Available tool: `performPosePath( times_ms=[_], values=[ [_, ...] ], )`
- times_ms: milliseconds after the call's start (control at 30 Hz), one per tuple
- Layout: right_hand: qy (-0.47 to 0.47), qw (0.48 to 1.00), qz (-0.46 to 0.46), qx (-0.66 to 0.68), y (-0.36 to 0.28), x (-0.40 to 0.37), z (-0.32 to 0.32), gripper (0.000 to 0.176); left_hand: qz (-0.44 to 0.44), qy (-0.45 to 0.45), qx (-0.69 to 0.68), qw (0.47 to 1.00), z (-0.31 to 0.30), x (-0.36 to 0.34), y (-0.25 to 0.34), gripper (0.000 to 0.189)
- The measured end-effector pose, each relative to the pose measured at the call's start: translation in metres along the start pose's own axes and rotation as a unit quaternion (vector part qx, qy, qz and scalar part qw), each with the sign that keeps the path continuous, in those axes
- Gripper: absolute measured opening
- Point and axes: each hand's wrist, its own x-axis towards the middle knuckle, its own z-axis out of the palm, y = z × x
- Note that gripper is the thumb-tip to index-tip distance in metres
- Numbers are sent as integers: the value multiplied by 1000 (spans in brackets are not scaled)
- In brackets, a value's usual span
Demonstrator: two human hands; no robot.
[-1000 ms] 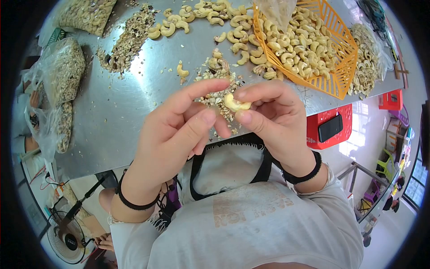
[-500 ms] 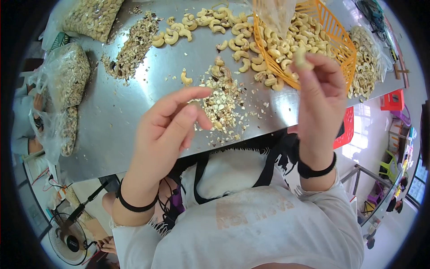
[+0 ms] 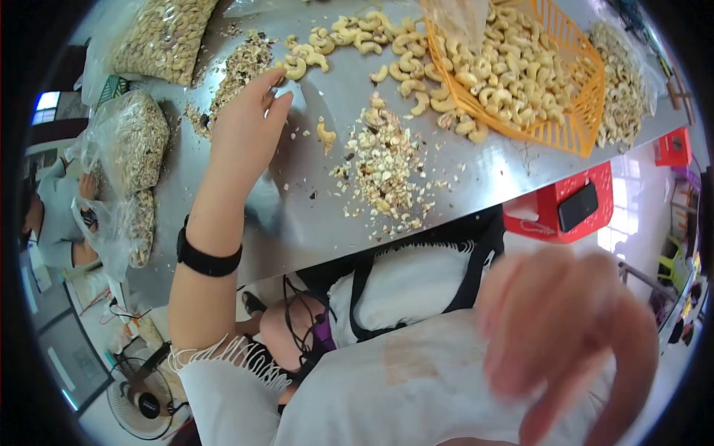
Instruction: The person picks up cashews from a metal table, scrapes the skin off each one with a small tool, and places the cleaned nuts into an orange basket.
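Note:
My left hand (image 3: 249, 119) reaches over the metal table to the end of a row of whole cashews (image 3: 296, 67). Its thumb and forefinger are apart, and the forefinger tip is at or right beside the nearest nut; contact is hard to make out. My right hand (image 3: 558, 327) is raised close to the camera, above my shirt. Motion smears its fingers, so whether anything is in them does not show. A pile of broken cashew bits (image 3: 383, 167) lies in front of me, with a single cashew (image 3: 326, 135) left of it.
An orange basket (image 3: 587, 141) of cashews stands at the right. Plastic bags of nuts (image 3: 160, 41) and of fragments (image 3: 137, 141) line the left. A darker crumb heap (image 3: 245, 63) lies behind my left hand. A phone (image 3: 579, 207) rests on a red stool (image 3: 550, 215).
My left hand has moved left and away from me to the cashew row. My right hand, which held a cashew near the basket, has come back towards the camera. The view has shifted slightly.

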Motion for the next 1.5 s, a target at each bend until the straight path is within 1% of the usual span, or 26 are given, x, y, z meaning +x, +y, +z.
performPosePath(
  times_ms=[67, 133, 167, 233, 367, 433, 533, 600, 633, 700, 733, 767, 800, 833, 900, 933, 1000, 1067, 1133, 1167, 1233, 1300, 1367, 1400, 1433, 1500],
  values=[
    [-50, 994, 37, 94, -5, -5, 9, 13, 2, -13, 48, 999, 5, 5, 2, 30],
    [-59, 989, 55, 128, -6, -12, 11, 14, 14, -5, 109, 994, 8, 8, 7, 31],
    [-59, 987, 60, 137, -5, -15, 11, 14, 14, -12, 108, 994, 11, 11, 6, 31],
    [-53, 985, 67, 147, -4, -21, 9, 15, 56, 10, 141, 988, 14, 17, -1, 31],
    [-56, 984, 71, 153, -3, -25, 8, 17, 66, 26, 152, 986, 19, 24, -9, 26],
    [-58, 984, 69, 157, -2, -23, 7, 18, 76, 33, 138, 987, 21, 23, -10, 25],
    [-72, 983, 54, 159, 3, -16, 1, 20, 54, 8, 112, 992, 13, 14, -1, 27],
    [-70, 986, 38, 144, 11, -11, -4, 21, 10, -39, 21, 999, 8, 4, 13, 25],
    [-54, 988, 18, 141, 20, -9, -5, 22, 12, -35, 18, 999, 6, -2, 22, 25],
    [-11, 995, -13, 102, 50, -7, -5, 23, -50, -52, -92, 993, 1, -19, 37, 22],
    [-137, 984, 69, -89, 43, 5, -26, 24, -50, -48, -93, 993, 0, -27, 41, 22],
    [-58, 985, 128, -104, 57, -2, -23, 24, -42, -62, -118, 990, -2, -35, 44, 19],
    [9, 979, 190, -71, 69, -4, -19, 22, -35, -77, -144, 986, -3, -42, 47, 17],
    [7, 979, 191, -72, 78, -3, -17, 22, -36, -76, -146, 986, -4, -50, 52, 17],
    [90, 945, 313, 23, 90, -2, -16, 24, 0, -105, -189, 976, -7, -62, 61, 19],
    [91, 944, 316, 22, 92, -1, -17, 24, 43, -101, -185, 977, -5, -66, 60, 20],
    [98, 915, 373, 118, 93, -1, -19, 27, 47, -110, -187, 975, -7, -71, 59, 20],
    [90, 914, 382, 101, 92, -1, -20, 26, 54, -117, -187, 974, -9, -74, 62, 20],
    [80, 913, 391, 84, 90, 0, -19, 26, 91, -129, -173, 972, -11, -76, 66, 22],
    [61, 909, 400, 95, 89, 0, -19, 26, 90, -128, -174, 972, -10, -76, 66, 22],
    [43, 905, 410, 106, 89, 1, -18, 27, 137, -120, -155, 971, -9, -77, 67, 22],
    [14, 895, 423, 143, 88, 0, -19, 28, 153, -118, -153, 969, -10, -76, 67, 24],
    [14, 907, 397, 142, 91, -2, -20, 29, 170, -118, -153, 966, -10, -77, 68, 26],
    [15, 918, 370, 141, 92, -4, -21, 30, 121, -128, -219, 960, -9, -80, 70, 29],
    [15, 918, 370, 140, 93, -5, -22, 30, 70, -137, -284, 946, -9, -82, 71, 32],
    [50, 936, 325, 127, 92, -8, -21, 31, 34, -190, -345, 919, -13, -86, 67, 40]
  ],
)
